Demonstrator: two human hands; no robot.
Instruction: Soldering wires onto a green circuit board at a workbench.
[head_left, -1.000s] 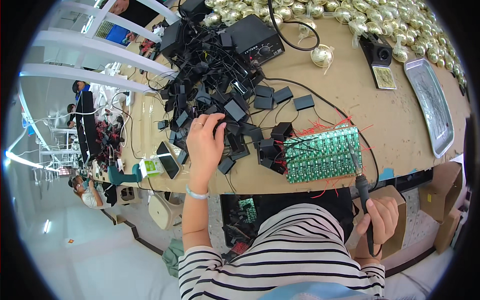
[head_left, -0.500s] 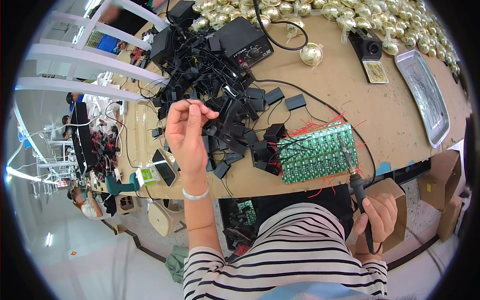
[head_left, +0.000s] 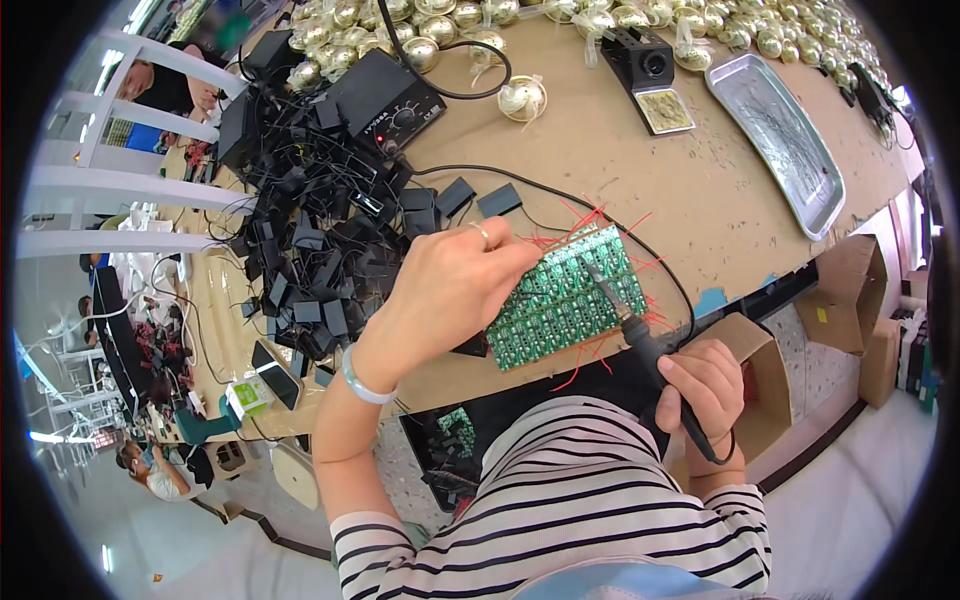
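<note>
My right hand (head_left: 705, 390) is wrapped round the dark handle of a soldering iron (head_left: 646, 345). Its metal tip reaches over the right half of a green circuit board panel (head_left: 565, 315), which has many small repeated boards and red wires sticking out along its edges. At the panel's upper left, my left hand (head_left: 445, 285) is closed in a pinch, fingertips low over the boards. What it pinches is too small or hidden to make out. The hand and wrist hide part of the panel's left side and the black boxes beside it.
A heap of small black boxes with thin leads (head_left: 320, 220) lies left of the panel. Behind are a black soldering station (head_left: 385, 100), an iron stand (head_left: 640, 75), a metal tray (head_left: 780, 145) and many gold balls (head_left: 420, 50). A cable (head_left: 600, 210) curves round the panel.
My left hand has moved from above the black boxes, rightward and down to the panel. The iron's tip has stayed over the panel. The whole view has shifted.
</note>
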